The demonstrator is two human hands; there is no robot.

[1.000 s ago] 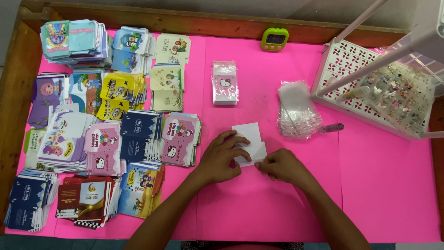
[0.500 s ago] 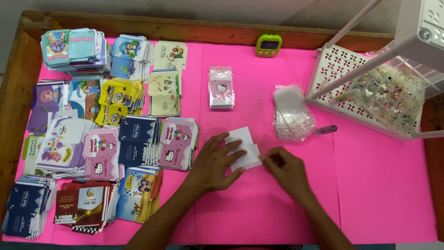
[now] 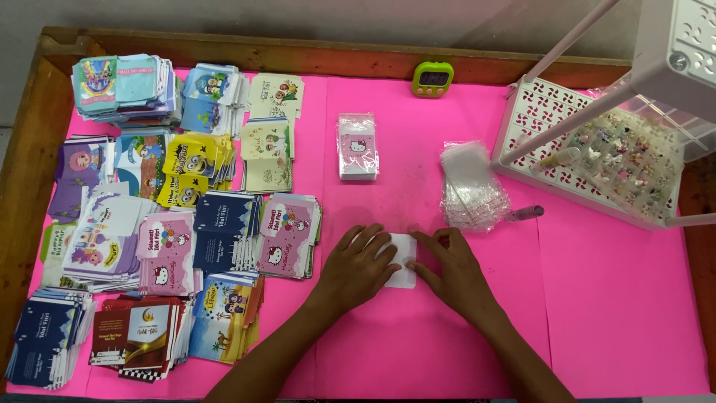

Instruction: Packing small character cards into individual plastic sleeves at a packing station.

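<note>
Both hands have drawn closer together since the earlier frames, and the small white card now lies flatter and squarer on the pink bench, largely covered from both sides. Left hand rests palm down on the card's left portion, fingers spread and extended, pressing rather than gripping. Right hand lies on the card's right edge, fingers also apart and flat; nothing is clamped in either hand. This suggests the card is being pressed flat or creased against the bench surface. The card sits at bench centre, below the pile of clear plastic sleeves and the wrapped pink card pack. Stacks of printed cartoon envelopes fill the left side. A white perforated rack stands at right, with a green timer at the far edge. The card's centre and any fold line are hidden by the fingers. A small dark cylindrical object beside the sleeves cannot be identified.
</note>
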